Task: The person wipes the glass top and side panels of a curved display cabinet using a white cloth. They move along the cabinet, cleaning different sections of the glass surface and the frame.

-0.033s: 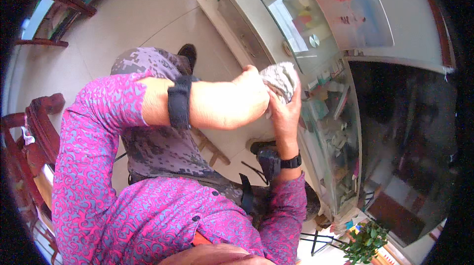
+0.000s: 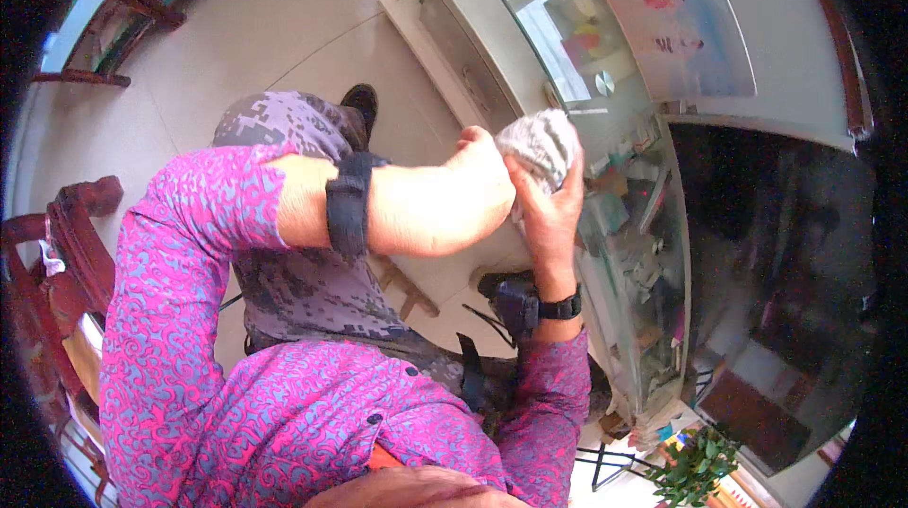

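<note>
A bunched white and grey cloth (image 2: 539,146), fluffy or striped, is between my two hands in front of a glass-topped cabinet. My right hand (image 2: 550,205) is wrapped round its right and near side, thumb towards the left hand. Bent at the wrist, my left hand (image 2: 484,167) presses against the cloth's left side with its fingers curled; most of those fingers are hidden behind the hand itself. A black strap (image 2: 348,202) circles my left forearm, and a black band (image 2: 560,307) is on my right wrist.
The cabinet's glass top (image 2: 567,44) runs along the right, with small items behind its glass. Beyond it stands a large dark screen (image 2: 766,253). A green plant (image 2: 698,467) is at lower right, a wooden chair (image 2: 76,243) at left. My legs are below my arms.
My right hand has shifted slightly up and right along the cloth. The cloth looks rounder and more bunched at the top. My left hand has barely moved.
</note>
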`<state>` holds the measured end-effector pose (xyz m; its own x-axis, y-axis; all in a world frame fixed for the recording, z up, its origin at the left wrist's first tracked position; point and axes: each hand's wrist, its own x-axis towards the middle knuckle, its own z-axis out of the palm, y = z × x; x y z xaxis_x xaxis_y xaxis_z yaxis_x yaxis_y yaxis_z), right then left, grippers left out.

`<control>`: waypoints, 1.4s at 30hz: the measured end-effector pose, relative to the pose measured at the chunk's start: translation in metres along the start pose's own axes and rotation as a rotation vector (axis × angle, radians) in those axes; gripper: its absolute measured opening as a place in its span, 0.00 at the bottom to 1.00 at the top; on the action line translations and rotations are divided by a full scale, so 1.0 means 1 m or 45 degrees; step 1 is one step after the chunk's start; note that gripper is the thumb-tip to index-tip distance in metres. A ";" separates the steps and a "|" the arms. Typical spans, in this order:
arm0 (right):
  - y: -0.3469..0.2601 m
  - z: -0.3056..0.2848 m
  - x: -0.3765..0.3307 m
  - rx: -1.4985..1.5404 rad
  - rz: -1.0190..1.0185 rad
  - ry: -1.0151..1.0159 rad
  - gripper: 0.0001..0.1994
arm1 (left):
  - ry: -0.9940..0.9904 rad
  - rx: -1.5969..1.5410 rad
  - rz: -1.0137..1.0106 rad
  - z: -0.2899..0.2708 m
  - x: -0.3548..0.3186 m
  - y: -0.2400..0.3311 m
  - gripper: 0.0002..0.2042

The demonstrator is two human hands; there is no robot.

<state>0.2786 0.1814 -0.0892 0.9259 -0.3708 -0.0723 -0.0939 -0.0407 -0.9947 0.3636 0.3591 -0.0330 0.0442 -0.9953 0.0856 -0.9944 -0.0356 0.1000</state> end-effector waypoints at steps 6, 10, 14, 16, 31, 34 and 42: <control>-0.031 -0.001 0.116 -1.241 -0.580 0.132 0.37 | -0.216 -0.115 0.072 -0.009 -0.005 0.002 0.12; -0.028 0.011 0.197 -1.445 -0.261 0.121 0.40 | -0.389 0.001 0.052 -0.008 -0.006 0.001 0.13; -0.019 0.056 0.273 -1.431 -0.382 0.052 0.43 | -0.271 0.083 -0.093 -0.004 -0.014 0.007 0.10; -0.019 0.098 0.302 -1.352 -0.553 -0.047 0.41 | -0.556 -0.049 -0.105 0.003 0.000 0.011 0.12; -0.052 0.011 0.346 -1.289 -0.560 0.094 0.49 | -1.056 -0.022 0.082 0.015 0.033 0.006 0.19; -0.033 0.010 0.359 -1.419 -0.498 0.158 0.47 | -0.981 -0.058 0.130 0.019 0.032 0.008 0.19; -0.025 0.119 0.361 -1.299 -0.719 -0.153 0.43 | -1.045 -0.098 0.133 0.027 0.038 0.012 0.26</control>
<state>0.6585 0.1595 -0.0993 0.9535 0.0254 0.3002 0.1418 -0.9171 -0.3726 0.3511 0.3185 -0.0553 -0.1623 -0.7430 -0.6493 -0.9787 0.0375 0.2017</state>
